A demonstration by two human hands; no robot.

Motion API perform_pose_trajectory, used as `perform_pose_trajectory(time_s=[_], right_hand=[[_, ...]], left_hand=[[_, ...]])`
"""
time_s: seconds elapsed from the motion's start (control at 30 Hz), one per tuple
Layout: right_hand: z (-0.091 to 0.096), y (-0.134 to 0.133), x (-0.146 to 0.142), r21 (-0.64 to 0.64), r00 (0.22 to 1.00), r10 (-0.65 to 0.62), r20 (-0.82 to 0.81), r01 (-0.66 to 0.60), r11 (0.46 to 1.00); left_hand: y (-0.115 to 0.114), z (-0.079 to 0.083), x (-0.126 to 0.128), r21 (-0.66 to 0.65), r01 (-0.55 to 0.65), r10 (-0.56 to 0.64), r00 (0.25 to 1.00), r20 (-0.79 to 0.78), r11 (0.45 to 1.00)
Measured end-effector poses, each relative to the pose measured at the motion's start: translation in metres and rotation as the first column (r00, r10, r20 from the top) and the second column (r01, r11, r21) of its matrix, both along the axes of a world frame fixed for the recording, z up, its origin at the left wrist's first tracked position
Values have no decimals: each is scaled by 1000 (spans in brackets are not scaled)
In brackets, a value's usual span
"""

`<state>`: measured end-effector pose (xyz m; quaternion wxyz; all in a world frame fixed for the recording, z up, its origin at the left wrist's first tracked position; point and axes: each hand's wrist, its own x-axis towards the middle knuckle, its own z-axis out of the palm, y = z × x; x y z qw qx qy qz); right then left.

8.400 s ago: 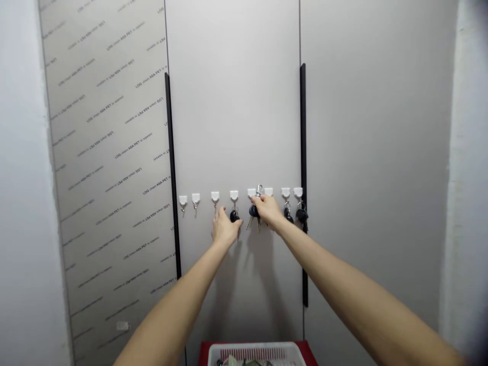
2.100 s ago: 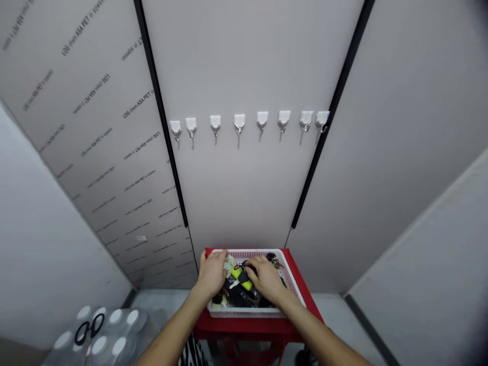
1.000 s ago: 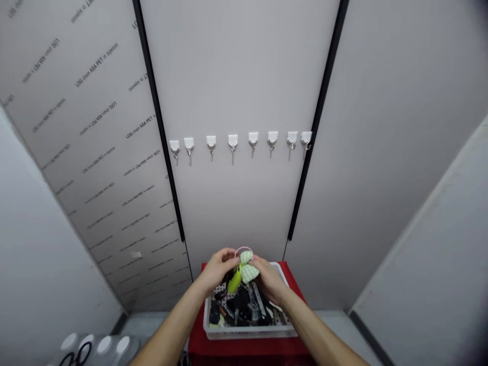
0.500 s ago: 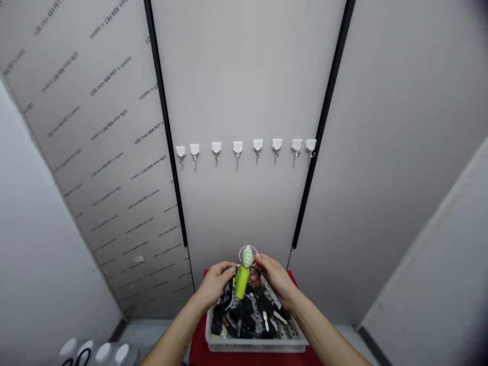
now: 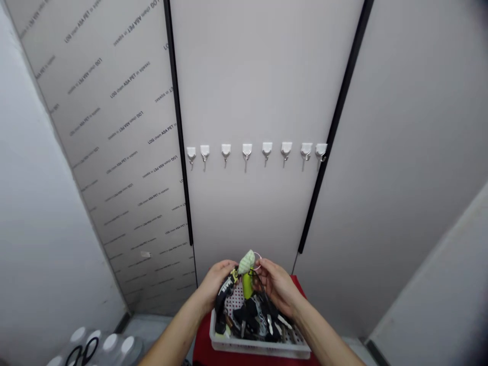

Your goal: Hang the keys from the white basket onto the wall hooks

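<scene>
A tall grey-white panel (image 5: 263, 76) is forming the far side, and a row of small white metal-tipped hooks (image 5: 247, 150) is spanning it. A red desk (image 5: 203, 338) is supporting a white perforated plastic basket (image 5: 261, 347) at the near side. A pile of black-headed metal keys (image 5: 269, 325) is filling its near part.

The left hand (image 5: 213, 284) and right hand (image 5: 280, 287) are working above the basket's far edge. The left grip appears to be closing on the upper end of a black strap with white lettering (image 5: 224, 292); the thumb is being hidden. Compared with half a second ago, this strap is now rising into view at left, showing its lettering. It is apparently being drawn apart from the pile.

A lime-green cylinder (image 5: 247, 285) is hanging between the hands, below a pale green fabric bow (image 5: 246, 262). The right grip is pinching a thin pink ring (image 5: 260, 255) beside the bow.
</scene>
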<state>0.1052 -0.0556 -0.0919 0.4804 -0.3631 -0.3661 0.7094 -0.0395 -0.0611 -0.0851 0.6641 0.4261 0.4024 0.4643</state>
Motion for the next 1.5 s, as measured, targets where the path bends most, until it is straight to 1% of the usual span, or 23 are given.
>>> perform_pose_trajectory(time_s=[0.07,0.13,0.17,0.23,0.27,0.3,0.37,0.4,0.47,0.53,0.6,0.7,0.8,0.9,0.97,1.07,1.13,1.2,1.23,1.3,1.37,1.43,1.5], right_hand=[[-3,1,1,22,998,8,67,-9,1000],[-5,2,3,87,975,-40,217,21,996],[-6,2,4,155,949,-97,300,52,987],[-6,1,6,343,880,-225,418,77,936],[-4,0,6,431,856,-256,450,42,901],[-2,-2,7,495,841,-251,478,-22,869],[3,-6,7,545,823,-183,538,-174,820],[5,-7,6,544,814,-152,560,-224,809],[8,-9,5,532,810,-122,573,-254,808],[8,-10,0,552,806,-151,572,-243,797],[4,-11,-6,622,788,-232,570,-231,748],[-8,-14,-18,729,752,-393,529,-166,664],[-22,-15,-25,771,715,-484,504,-120,626],[-30,-12,-23,798,703,-522,483,-108,592],[-29,-9,-18,796,712,-519,472,-91,598],[-18,-8,-10,779,729,-493,475,-89,620],[-8,-9,-6,773,738,-473,481,-103,626],[0,-10,-4,765,760,-454,464,-85,639],[4,-10,-4,750,782,-442,440,-50,659],[8,-8,-5,682,844,-398,360,53,730],[9,-3,-7,566,904,-334,267,134,813],[9,0,-10,467,938,-265,221,137,874],[7,2,-14,421,950,-205,235,91,902]], left_hand=[[-2,9,1,-18,-7,9,994,106,1000],[-3,17,3,-36,-23,29,984,177,999],[-3,19,4,-45,-26,34,982,186,999],[-2,19,6,-56,-11,20,986,166,998],[-1,18,7,-59,5,4,988,153,998],[-1,17,8,-65,19,-10,990,143,998],[1,14,9,-77,24,-13,990,142,997],[1,13,9,-85,15,-2,989,148,996],[2,13,10,-107,-3,20,987,158,994],[3,15,12,-134,-27,52,981,186,991],[3,18,16,-174,-82,125,960,250,981],[5,18,24,-253,-169,255,898,358,953],[7,15,30,-348,-212,358,825,437,913],[6,15,31,-422,-182,401,756,518,888],[5,19,29,-432,-119,368,745,556,894],[3,27,24,-385,-39,272,773,573,922],[3,29,19,-330,-17,206,812,546,944],[5,29,14,-256,-37,156,872,464,966],[6,27,12,-206,-56,135,910,392,977],[7,23,7,-64,-116,126,974,186,991],[7,20,5,124,-153,157,987,-21,980],[5,19,6,281,-106,148,980,-133,954],[3,21,9,356,-41,105,981,-162,933]])
